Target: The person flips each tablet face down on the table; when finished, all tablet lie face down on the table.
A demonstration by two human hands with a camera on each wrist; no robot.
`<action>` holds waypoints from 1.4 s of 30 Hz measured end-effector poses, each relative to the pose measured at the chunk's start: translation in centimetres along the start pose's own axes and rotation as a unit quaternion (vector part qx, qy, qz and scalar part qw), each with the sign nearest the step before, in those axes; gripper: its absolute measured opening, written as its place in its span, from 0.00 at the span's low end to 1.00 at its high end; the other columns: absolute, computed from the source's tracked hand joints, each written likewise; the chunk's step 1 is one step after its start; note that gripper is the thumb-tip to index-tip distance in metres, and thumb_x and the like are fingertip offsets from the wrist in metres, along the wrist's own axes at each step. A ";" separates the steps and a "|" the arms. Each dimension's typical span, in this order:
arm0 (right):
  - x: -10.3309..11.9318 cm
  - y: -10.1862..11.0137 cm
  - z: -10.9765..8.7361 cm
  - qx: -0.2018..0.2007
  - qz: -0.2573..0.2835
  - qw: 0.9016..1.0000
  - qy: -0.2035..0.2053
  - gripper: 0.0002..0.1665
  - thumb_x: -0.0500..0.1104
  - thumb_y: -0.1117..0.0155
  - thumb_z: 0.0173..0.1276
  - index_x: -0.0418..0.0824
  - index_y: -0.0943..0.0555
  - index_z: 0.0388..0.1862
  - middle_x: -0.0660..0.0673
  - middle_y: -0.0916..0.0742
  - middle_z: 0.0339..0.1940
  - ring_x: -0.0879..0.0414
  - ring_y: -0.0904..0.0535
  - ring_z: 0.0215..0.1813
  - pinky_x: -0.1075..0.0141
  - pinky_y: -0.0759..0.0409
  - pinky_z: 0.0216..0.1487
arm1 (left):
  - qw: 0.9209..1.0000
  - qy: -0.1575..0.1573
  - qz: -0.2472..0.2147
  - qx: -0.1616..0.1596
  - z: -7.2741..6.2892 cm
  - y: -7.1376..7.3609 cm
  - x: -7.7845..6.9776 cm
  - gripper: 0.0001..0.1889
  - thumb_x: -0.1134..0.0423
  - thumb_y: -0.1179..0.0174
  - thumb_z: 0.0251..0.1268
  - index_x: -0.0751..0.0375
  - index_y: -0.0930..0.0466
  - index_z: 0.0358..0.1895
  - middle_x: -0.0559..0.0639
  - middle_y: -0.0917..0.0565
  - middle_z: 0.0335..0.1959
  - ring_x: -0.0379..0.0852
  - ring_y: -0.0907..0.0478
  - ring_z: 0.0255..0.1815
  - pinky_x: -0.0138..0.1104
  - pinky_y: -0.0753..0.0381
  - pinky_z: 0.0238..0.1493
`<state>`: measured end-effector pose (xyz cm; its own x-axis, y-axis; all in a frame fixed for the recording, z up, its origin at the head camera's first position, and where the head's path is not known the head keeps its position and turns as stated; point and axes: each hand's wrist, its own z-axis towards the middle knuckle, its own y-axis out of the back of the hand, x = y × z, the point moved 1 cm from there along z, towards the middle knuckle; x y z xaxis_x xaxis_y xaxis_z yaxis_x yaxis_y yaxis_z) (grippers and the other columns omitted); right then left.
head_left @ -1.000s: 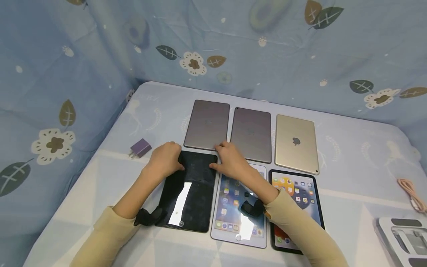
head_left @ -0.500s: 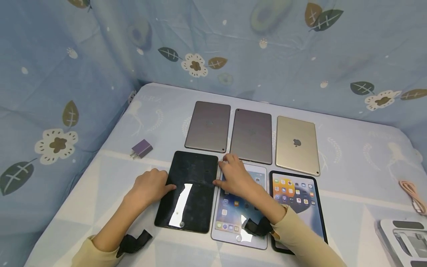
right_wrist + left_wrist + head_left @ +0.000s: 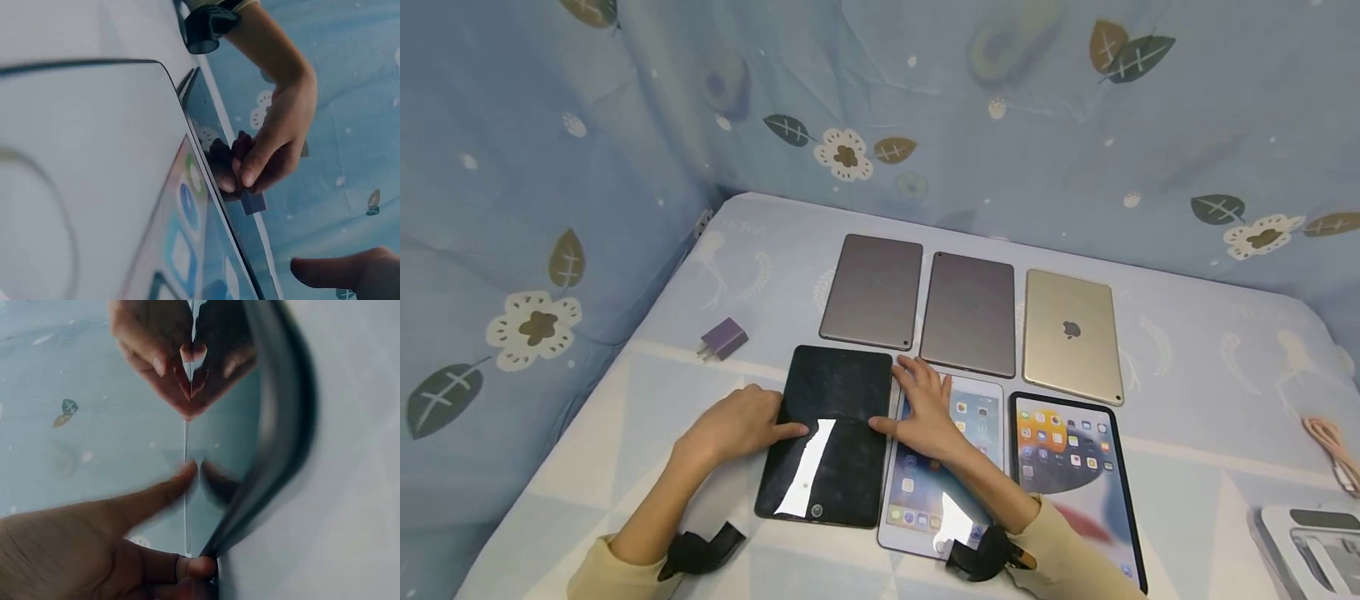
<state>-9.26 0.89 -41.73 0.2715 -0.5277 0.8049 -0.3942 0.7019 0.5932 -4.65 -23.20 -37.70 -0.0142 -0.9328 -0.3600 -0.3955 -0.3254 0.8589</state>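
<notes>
A black tablet [image 3: 835, 375] lies screen up at the front left, its screen dark and reflecting light. At its left edge my left hand [image 3: 737, 427] grips the side, thumb over the screen and fingers bent at the edge. My right hand [image 3: 921, 412] rests at the opposite edge, thumb reaching over the black screen. Its other fingers are spread and fairly straight, above the white tablet [image 3: 891, 533] beside it. In the left wrist view the left thumb [image 3: 156, 497] is mirrored in the glossy screen [image 3: 234, 425].
Behind lie two grey tablets [image 3: 872, 292] [image 3: 968, 312] and a gold tablet [image 3: 1071, 358], backs up. A black-rimmed tablet [image 3: 1075, 467] with lit screen is at right. A purple charger [image 3: 725, 338] sits left; a pink cable [image 3: 1330, 446] and grey-white stand [image 3: 1311, 542] sit far right.
Both hands have slid down the black tablet's sides toward me, the left from its upper corner to mid-edge. The right fingers have spread apart. The tablet itself hardly shifts.
</notes>
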 end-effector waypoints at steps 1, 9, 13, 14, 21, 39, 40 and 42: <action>-0.1 0.0 0.0 -0.007 0.025 1.000 -0.010 0.45 0.43 0.30 0.52 0.25 0.34 0.67 0.32 0.36 0.72 0.35 0.55 0.77 0.35 0.77 0.70 | 1.000 0.001 -0.003 0.001 0.0 -0.1 0.0 0.25 0.40 0.35 0.54 0.58 0.29 0.19 0.46 0.33 0.15 0.41 0.35 0.18 0.32 0.39 0.20; 1.2 1.2 -0.1 0.023 0.294 0.955 -0.008 0.40 0.30 0.39 0.62 0.35 0.40 0.73 0.29 0.25 0.63 0.47 0.27 0.63 0.51 0.39 0.72 | 0.998 -0.027 -0.055 0.020 0.3 -0.5 0.3 0.28 0.36 0.31 0.44 0.55 0.30 0.15 0.43 0.32 0.13 0.39 0.36 0.16 0.30 0.40 0.20; 2.3 2.3 0.0 0.069 0.334 0.939 0.037 0.41 0.28 0.41 0.64 0.35 0.45 0.74 0.25 0.24 0.56 0.59 0.17 0.46 0.66 0.19 0.50 | 0.995 -0.070 -0.064 0.031 0.6 -0.5 0.2 0.27 0.35 0.32 0.45 0.52 0.30 0.14 0.39 0.33 0.12 0.36 0.36 0.15 0.28 0.42 0.19; 2.5 2.6 0.0 0.073 0.325 0.942 0.043 0.41 0.29 0.41 0.64 0.35 0.45 0.74 0.25 0.24 0.56 0.61 0.17 0.46 0.69 0.19 0.49 | 0.994 -0.080 -0.066 0.034 0.7 -0.4 0.2 0.27 0.35 0.32 0.45 0.52 0.30 0.14 0.39 0.34 0.12 0.36 0.37 0.15 0.28 0.44 0.19; 3.8 3.8 -0.8 0.065 0.189 0.979 0.047 0.44 0.32 0.37 0.63 0.30 0.46 0.75 0.29 0.23 0.58 0.47 0.16 0.47 0.64 0.18 0.54 | 0.985 -0.122 -0.091 0.080 1.5 -0.1 0.2 0.25 0.39 0.31 0.47 0.52 0.30 0.13 0.37 0.35 0.10 0.34 0.39 0.14 0.27 0.43 0.18; 6.9 4.5 -2.6 0.036 0.098 0.993 0.054 0.43 0.39 0.37 0.66 0.35 0.45 0.76 0.34 0.22 0.64 0.55 0.14 0.47 0.51 0.22 0.59 | 0.948 -0.205 -0.180 0.164 3.2 0.3 -1.9 0.18 0.51 0.26 0.47 0.58 0.24 0.29 0.40 0.21 0.22 0.35 0.25 0.23 0.28 0.26 0.27; 7.0 4.4 -2.7 0.037 0.100 0.993 0.060 0.43 0.40 0.37 0.67 0.35 0.45 0.76 0.33 0.23 0.64 0.55 0.14 0.48 0.52 0.21 0.58 | 0.948 -0.203 -0.178 0.168 3.2 0.3 -1.9 0.19 0.50 0.25 0.46 0.58 0.24 0.30 0.40 0.21 0.22 0.36 0.25 0.23 0.28 0.26 0.27; 7.2 4.1 -2.9 0.039 0.107 0.991 0.069 0.43 0.40 0.38 0.68 0.34 0.46 0.76 0.33 0.25 0.66 0.54 0.14 0.49 0.53 0.20 0.56 | 0.948 -0.203 -0.174 0.172 3.2 0.3 -2.0 0.20 0.50 0.25 0.45 0.58 0.24 0.30 0.41 0.21 0.23 0.36 0.25 0.24 0.28 0.26 0.27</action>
<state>-6.34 1.35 -33.48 0.2897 -0.2960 0.9102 -0.5206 0.7493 0.4094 -7.69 -20.97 -37.87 -0.1520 -0.6187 -0.7707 -0.7158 -0.4688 0.5176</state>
